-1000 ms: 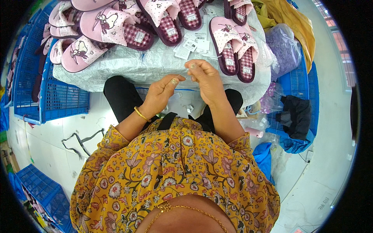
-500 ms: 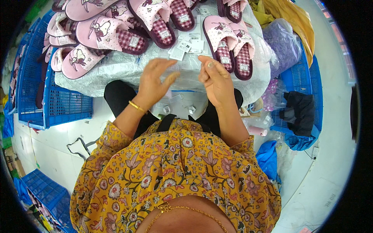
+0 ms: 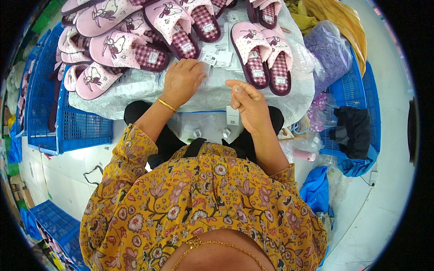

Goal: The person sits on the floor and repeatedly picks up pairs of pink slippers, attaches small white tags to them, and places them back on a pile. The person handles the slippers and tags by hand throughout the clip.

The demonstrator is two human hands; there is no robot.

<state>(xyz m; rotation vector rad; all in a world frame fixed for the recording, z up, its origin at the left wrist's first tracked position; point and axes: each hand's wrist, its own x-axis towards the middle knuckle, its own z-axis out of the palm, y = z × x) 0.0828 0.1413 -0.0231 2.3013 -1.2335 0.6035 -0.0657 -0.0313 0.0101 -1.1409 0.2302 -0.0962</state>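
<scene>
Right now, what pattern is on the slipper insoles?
The insoles are checked maroon and pink; head view.

I see soft, matt cloth on the slippers (image 3: 115,47), smooth paper tags (image 3: 223,58), a crinkled, glossy plastic sheet (image 3: 140,86); my bangle (image 3: 167,105) is shiny metal, my shirt (image 3: 199,194) printed cloth, the crates (image 3: 86,125) plastic.

White-wrapped work surface (image 3: 131,92), pink slippers (image 3: 113,47) heaped left, a pair (image 3: 255,49) right; white tags (image 3: 223,58) between

One wide fisheye view from the head, steeply downward, close above the shirt (image 3: 203,194)
</scene>
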